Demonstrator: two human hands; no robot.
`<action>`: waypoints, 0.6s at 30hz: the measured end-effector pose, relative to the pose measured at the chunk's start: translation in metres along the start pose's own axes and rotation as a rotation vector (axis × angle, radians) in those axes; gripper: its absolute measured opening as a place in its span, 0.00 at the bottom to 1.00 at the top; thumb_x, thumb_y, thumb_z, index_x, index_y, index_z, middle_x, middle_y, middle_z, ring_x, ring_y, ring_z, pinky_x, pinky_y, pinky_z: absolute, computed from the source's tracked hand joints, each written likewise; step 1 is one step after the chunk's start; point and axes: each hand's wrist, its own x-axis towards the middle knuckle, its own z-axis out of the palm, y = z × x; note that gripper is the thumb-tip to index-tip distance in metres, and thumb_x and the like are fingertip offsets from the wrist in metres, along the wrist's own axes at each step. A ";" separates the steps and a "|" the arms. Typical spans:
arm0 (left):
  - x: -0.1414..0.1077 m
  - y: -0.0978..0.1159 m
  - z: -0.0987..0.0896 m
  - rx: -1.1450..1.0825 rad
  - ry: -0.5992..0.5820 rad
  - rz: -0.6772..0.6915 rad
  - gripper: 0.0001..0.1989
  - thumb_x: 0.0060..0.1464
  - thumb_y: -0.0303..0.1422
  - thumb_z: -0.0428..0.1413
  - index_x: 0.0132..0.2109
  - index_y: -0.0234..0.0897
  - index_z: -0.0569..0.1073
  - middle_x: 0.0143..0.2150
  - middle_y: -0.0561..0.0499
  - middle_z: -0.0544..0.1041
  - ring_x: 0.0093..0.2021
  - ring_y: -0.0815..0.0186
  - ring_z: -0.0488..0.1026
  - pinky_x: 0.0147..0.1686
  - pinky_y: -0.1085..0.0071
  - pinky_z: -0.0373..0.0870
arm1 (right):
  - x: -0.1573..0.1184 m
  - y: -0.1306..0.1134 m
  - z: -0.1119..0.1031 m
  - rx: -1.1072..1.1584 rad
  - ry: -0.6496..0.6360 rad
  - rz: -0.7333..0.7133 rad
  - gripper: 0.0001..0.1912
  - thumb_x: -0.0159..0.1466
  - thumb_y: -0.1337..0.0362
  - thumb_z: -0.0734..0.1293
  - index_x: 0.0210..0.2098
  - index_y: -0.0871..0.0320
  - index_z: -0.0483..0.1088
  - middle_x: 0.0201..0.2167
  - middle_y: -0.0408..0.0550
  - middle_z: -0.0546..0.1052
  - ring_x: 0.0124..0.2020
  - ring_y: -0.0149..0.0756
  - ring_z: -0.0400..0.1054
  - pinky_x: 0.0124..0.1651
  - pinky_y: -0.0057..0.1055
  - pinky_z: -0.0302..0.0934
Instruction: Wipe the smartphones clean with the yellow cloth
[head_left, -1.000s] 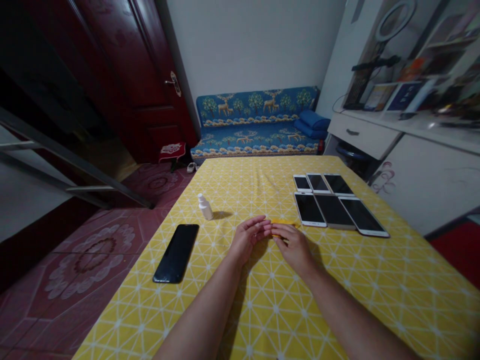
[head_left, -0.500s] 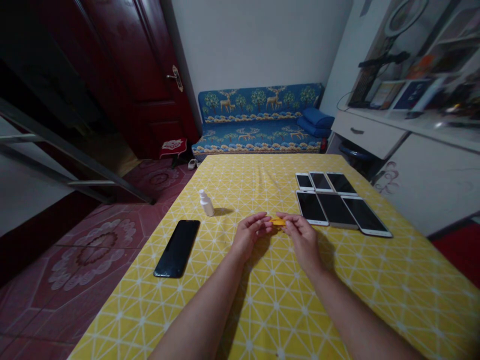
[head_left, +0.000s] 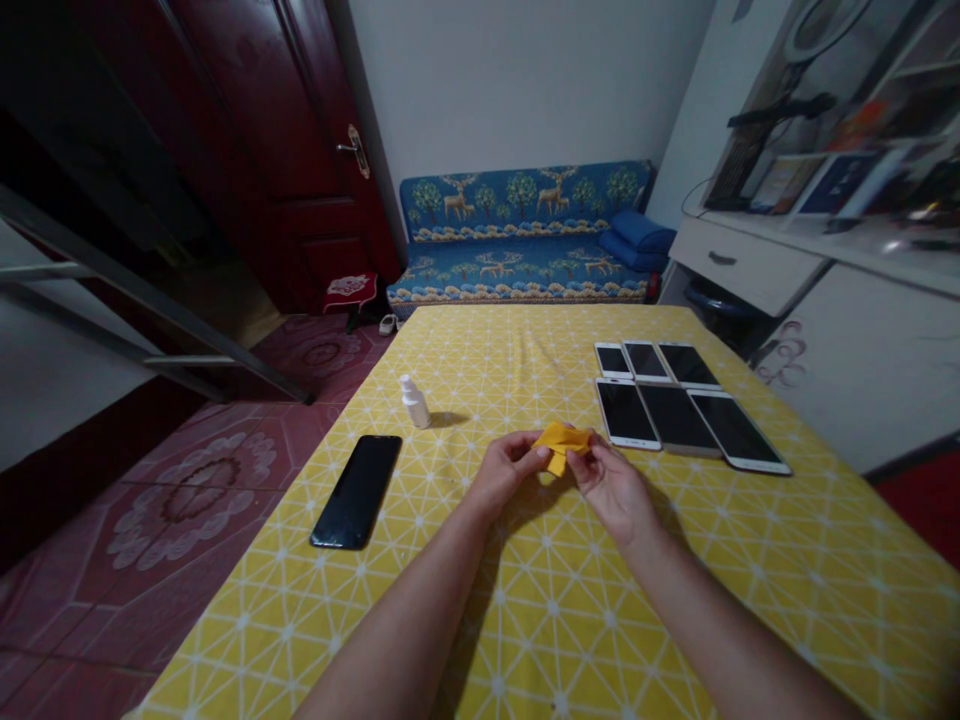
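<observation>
Yellow cloth [head_left: 559, 445] pinched between left hand [head_left: 510, 470] and right hand [head_left: 611, 490], fingers of both closed on its edges, over the yellow patterned tablecloth [head_left: 787, 570]. Six smartphones [head_left: 679, 418] lie in rows at 1 o'clock; black smartphone [head_left: 356, 490] at 10 o'clock; white plastic bottle [head_left: 415, 405] upright at 11 o'clock.

Yellow cloth [head_left: 559, 443] pinched between the left hand [head_left: 507, 472] and right hand [head_left: 611, 492], over a yellow patterned tablecloth [head_left: 697, 610]. Six smartphones [head_left: 679, 420] lying in two rows beyond and right of the fingers [head_left: 525, 452]; a white bottle [head_left: 415, 404] and black phone [head_left: 356, 491] well left of them.
</observation>
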 end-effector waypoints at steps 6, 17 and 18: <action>0.000 0.000 -0.004 -0.109 0.078 -0.071 0.19 0.42 0.42 0.70 0.36 0.34 0.78 0.30 0.49 0.78 0.28 0.66 0.73 0.30 0.70 0.71 | -0.011 -0.009 0.017 -0.125 0.042 0.008 0.10 0.58 0.60 0.73 0.39 0.52 0.73 0.42 0.44 0.79 0.40 0.37 0.76 0.30 0.28 0.74; -0.003 0.002 -0.006 -0.054 0.007 -0.035 0.15 0.42 0.36 0.69 0.36 0.33 0.78 0.29 0.51 0.77 0.27 0.71 0.71 0.31 0.74 0.65 | -0.027 -0.015 0.029 -0.662 -0.132 -0.014 0.19 0.53 0.53 0.77 0.39 0.56 0.75 0.33 0.45 0.79 0.32 0.37 0.73 0.34 0.29 0.67; -0.003 0.002 -0.006 -0.059 -0.015 -0.038 0.15 0.42 0.34 0.68 0.38 0.33 0.78 0.30 0.51 0.77 0.28 0.70 0.72 0.31 0.74 0.66 | -0.027 -0.013 0.029 -0.675 -0.126 -0.032 0.17 0.53 0.53 0.76 0.36 0.57 0.75 0.30 0.45 0.78 0.31 0.36 0.72 0.33 0.29 0.66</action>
